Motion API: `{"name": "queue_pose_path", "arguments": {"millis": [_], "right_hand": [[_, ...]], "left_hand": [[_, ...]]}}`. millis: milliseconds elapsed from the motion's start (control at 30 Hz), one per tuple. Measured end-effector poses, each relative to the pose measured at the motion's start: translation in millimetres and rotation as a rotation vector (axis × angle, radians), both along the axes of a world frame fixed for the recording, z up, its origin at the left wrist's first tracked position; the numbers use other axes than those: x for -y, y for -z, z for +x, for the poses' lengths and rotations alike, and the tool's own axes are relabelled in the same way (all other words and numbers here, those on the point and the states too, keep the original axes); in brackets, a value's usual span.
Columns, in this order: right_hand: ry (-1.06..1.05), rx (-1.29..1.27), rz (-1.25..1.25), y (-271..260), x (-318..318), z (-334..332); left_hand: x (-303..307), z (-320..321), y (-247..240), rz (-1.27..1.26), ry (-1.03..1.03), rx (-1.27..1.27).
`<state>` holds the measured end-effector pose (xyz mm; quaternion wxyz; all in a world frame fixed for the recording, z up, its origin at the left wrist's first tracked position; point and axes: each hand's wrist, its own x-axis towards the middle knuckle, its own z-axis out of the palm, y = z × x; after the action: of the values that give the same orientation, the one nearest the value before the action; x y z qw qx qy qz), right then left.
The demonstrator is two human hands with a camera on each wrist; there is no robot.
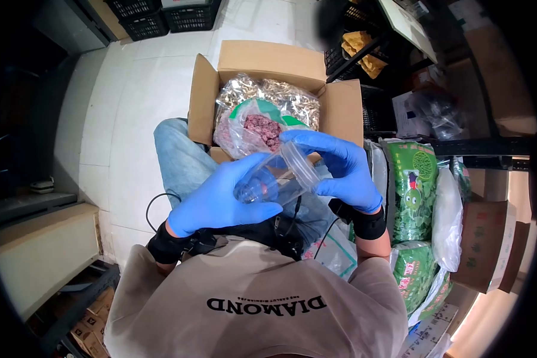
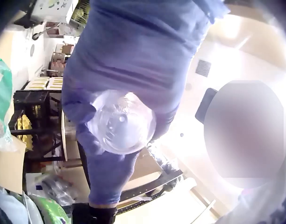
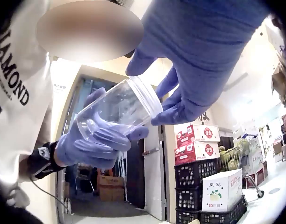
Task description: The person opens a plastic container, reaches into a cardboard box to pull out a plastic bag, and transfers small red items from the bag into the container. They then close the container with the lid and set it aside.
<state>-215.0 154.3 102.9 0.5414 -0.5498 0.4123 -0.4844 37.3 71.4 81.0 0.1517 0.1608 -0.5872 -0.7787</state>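
Note:
A clear plastic jar (image 1: 287, 190) lies tilted between both gloved hands, above the lap. Its screw lid (image 1: 301, 166) sits at the end towards the right hand. My left hand (image 1: 212, 200) grips the jar body from the side, fingers wrapped round it in the right wrist view. Thumb and fingertips of my right hand (image 1: 345, 164) pinch the rim of the lid. The jar looks see-through, with nothing visible inside. In the left wrist view the round jar base (image 2: 124, 122) faces the camera, with the glove behind it.
Beyond the hands stands an open cardboard box (image 1: 203, 98). It holds clear bags of dried brown pieces (image 1: 292, 102) and a bag of dark red pieces (image 1: 262, 131). Green printed bags (image 1: 411, 191) stack at the right beside a carton (image 1: 480, 244). Black crates (image 1: 191, 17) stand at the back.

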Motion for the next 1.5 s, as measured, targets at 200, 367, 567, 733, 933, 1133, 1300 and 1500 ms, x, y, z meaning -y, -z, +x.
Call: {"name": "queue_pose_path", "arguments": {"millis": [200,367,567,733,933,1133,1300,1500], "right_hand": [[-0.048,-0.151,-0.185,11.3,0.4,-8.0],[-0.062,-0.099,-0.26,4.5,-4.2,0.1],[-0.025,-0.211,-0.339,0.6,2.0,-1.3],[0.097,-0.234,-0.231,16.8,-5.5,-9.5],[0.217,-0.11,-0.096,42.7,-11.2,-8.5],[0.468,-0.107,0.044,41.7,-4.8,-22.7],[0.887,-0.1,0.066,111.0,61.0,-115.7],[0.855,-0.699,0.387,302.1,96.7,-194.2]], "left_hand": [[5.6,-0.7,4.3,-0.02,0.018,0.03],[7.2,-3.0,13.2,0.41,0.25,-0.039],[-1.5,-13.9,44.3,1.07,0.451,-0.387],[6.7,-23.1,34.5,0.413,0.311,-0.098],[1.0,-27.2,29.2,-0.403,-0.059,0.145],[21.7,-28.2,35.4,-0.586,-0.282,0.181],[42.8,-8.9,62.4,-0.457,-0.4,0.293],[34.9,-14.9,99.7,-0.757,-0.377,0.372]]}}
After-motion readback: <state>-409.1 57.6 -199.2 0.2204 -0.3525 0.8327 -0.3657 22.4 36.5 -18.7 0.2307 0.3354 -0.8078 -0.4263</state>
